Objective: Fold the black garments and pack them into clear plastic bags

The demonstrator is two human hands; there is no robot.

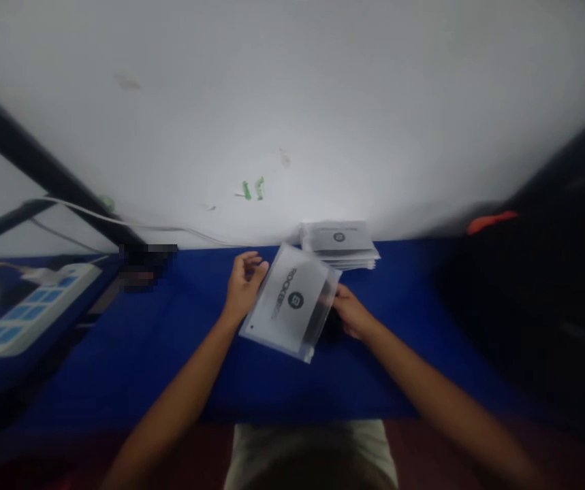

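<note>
A translucent zip bag [276, 320] printed with "ROCKBROS" and a round dark logo is held tilted above the blue table. My right hand [354, 313] grips its right edge, with some of the fingers hidden behind the plastic. Beside the bag's upper left edge is my left hand [244, 284], fingers loosely curled and apart from the thumb. The thumb is close to the edge; whether it touches the plastic I cannot tell. Behind the bag, against the wall, lies a stack of similar printed bags [358, 238].
A blue cloth [169, 340] covers the table. On the left lies a white power strip [37, 313] with blue sockets, and a white cable [154, 226] runs along the wall. Dark frame bars [52, 170] rise at left. A large dark shape with an orange piece [491, 221] stands at right.
</note>
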